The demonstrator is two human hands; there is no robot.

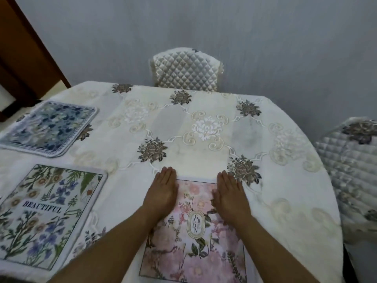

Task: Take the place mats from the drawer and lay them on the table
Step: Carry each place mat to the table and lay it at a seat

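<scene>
Pink place mat (pixel 195 237) under flat, open left hand (pixel 161 193) and right hand (pixel 230 197): risk of bunching embroidered cloth (pixel 204 123) on bench if pushed forward.

Soft even light, faint shadows, slight blur, edges bowed w/ fisheye.

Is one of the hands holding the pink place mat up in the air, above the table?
No, both the left hand and the right hand lie flat, palms down, on the pink place mat, which rests on the table.
</scene>
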